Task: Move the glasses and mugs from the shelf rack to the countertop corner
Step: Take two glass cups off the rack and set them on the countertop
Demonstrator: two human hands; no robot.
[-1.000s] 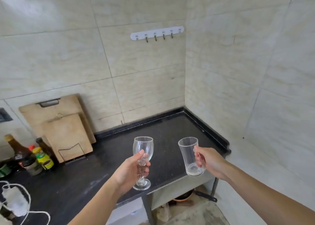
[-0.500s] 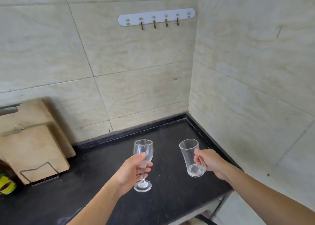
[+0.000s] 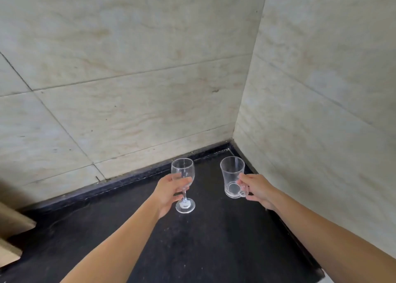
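Left hand [image 3: 169, 191], centre of frame: fingers wrapped round the lower bowl and stem of a clear wine glass [image 3: 183, 182], held upright over the black countertop [image 3: 192, 250]; whether its foot touches the surface, cannot tell. Right hand [image 3: 257, 189], right of centre: fingers closed on the handle of a clear glass mug [image 3: 232, 176], upright. Both sit near the countertop corner, lower-centre frame, below beige tiled walls [image 3: 128, 79].

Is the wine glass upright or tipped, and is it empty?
Upright and empty. The wine glass has its bowl above its foot, stem near vertical in the left hand, and the bowl shows clear through, no liquid.
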